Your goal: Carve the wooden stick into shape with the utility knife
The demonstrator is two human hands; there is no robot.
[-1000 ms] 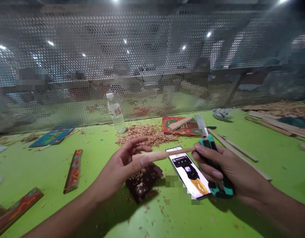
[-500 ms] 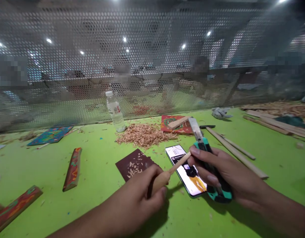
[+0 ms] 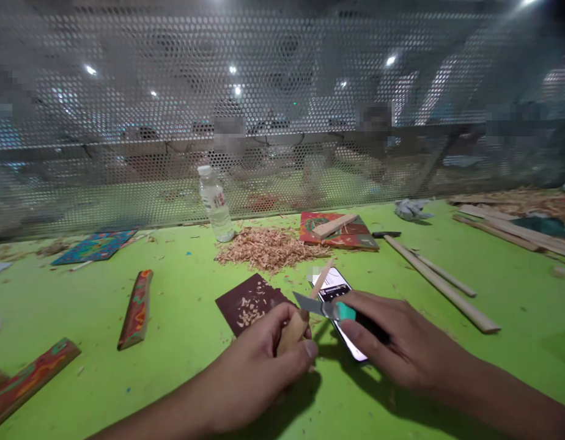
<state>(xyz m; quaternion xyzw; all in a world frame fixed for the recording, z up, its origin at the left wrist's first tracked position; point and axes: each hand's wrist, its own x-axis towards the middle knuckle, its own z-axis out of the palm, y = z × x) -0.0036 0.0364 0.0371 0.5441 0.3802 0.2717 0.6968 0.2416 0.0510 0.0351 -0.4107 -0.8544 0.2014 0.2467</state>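
My left hand (image 3: 268, 360) is wrapped round the thick end of a carved wooden piece (image 3: 292, 333), whose thin end points up and away. My right hand (image 3: 392, 336) grips a utility knife (image 3: 345, 311) with a black and teal handle. Its blade points left, close to the wooden piece above my left fingers; whether they touch I cannot tell. Beneath the knife lies a lit phone (image 3: 331, 284), partly covered by my right hand. A dark brown sheet (image 3: 232, 299) with small shavings on it lies beyond my left hand.
On the green table (image 3: 186, 318) stand a water bottle (image 3: 216, 208) and a heap of shavings (image 3: 268, 249). Painted wood strips (image 3: 136, 308) lie left, a red painted board (image 3: 360, 238) behind, wooden sticks (image 3: 447, 287) right. A perforated metal screen (image 3: 264, 79) rises behind.
My right hand has let go of the wooden piece's thin tip and turned the knife from upright to pointing left, its blade now near the piece. The piece's thin end has swung more upright.
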